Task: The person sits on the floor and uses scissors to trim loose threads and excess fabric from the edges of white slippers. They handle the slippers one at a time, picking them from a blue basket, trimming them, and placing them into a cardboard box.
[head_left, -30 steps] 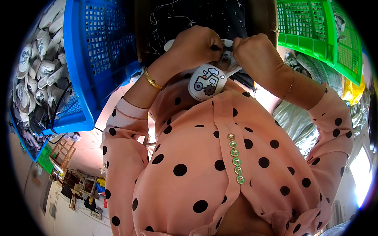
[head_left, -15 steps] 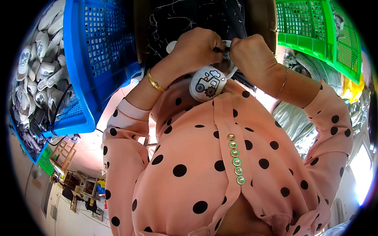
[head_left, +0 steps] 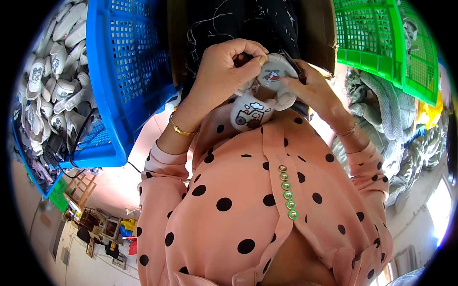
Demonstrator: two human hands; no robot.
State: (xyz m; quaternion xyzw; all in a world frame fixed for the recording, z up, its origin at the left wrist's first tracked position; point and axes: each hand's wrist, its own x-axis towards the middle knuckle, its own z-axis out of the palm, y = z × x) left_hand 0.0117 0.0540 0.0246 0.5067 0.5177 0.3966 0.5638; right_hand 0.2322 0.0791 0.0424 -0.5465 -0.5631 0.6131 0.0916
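Against my front, just above my lap, I have a small white cloth shoe [head_left: 251,116] with a cartoon vehicle printed on its toe. Its opening faces up and shows a printed insole. My left hand [head_left: 222,69] pinches the shoe's rim between thumb and forefinger; a dark reddish round thing shows within the curl of that hand, its kind unclear. At the shoe's other side, my right hand [head_left: 315,90] is closed round a slim dark pointed tool [head_left: 300,74] that looks like thread snips. Its thumb lies against the shoe's edge, and most of the tool is hidden.
A blue plastic basket [head_left: 126,52] stands at the left, near a heap of similar white shoes [head_left: 62,90]. Green baskets [head_left: 365,57] are at the right, above grey shoe pieces and plastic wrapping [head_left: 391,109]. Loose white threads lie on the dark cloth over my lap.
My right hand has lowered and turned, showing the dark tool. The left hand has shifted its hold to the rim, and the shoe's opening has come into view.
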